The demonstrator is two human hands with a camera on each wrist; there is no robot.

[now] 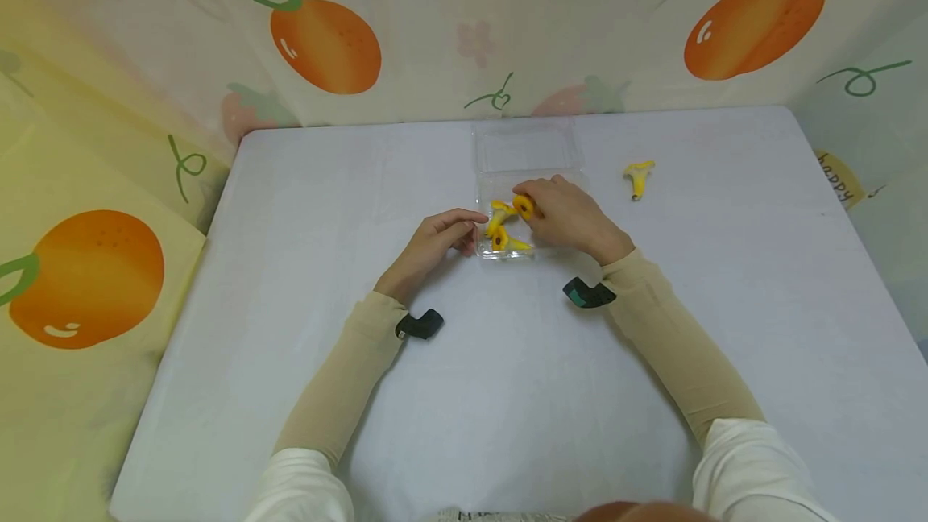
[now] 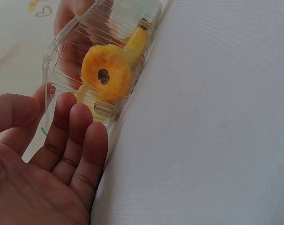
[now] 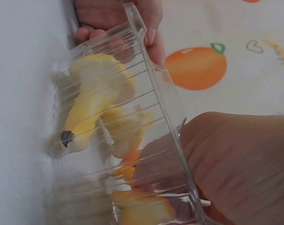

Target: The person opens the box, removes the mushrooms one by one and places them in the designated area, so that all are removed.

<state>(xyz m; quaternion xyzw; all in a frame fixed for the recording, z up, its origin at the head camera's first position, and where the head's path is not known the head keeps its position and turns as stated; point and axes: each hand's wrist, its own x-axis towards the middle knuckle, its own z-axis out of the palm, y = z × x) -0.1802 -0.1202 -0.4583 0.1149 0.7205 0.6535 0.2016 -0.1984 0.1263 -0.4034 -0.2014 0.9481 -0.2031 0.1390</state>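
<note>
A clear plastic clamshell box (image 1: 484,184) lies with its lid back on the table, holding several yellow trumpet-shaped mushrooms (image 1: 499,220) with dark stem tips. My right hand (image 1: 569,214) reaches into it, fingers curled round a yellow mushroom (image 1: 524,206) with a dark-centred cap. Through the ribbed wall, the right wrist view shows another mushroom (image 3: 93,96) and part of the right hand (image 3: 240,164). At the box's left side my left hand (image 1: 438,244) touches the wall with extended fingers. In the left wrist view its fingertips (image 2: 96,138) rest by the box corner.
One more yellow mushroom (image 1: 638,178) lies on the white table (image 1: 326,200), right of the box. Behind the table hangs a curtain (image 1: 428,39) printed with oranges. A dark wrist camera (image 1: 420,324) is strapped to the left sleeve, and another (image 1: 589,293) to the right.
</note>
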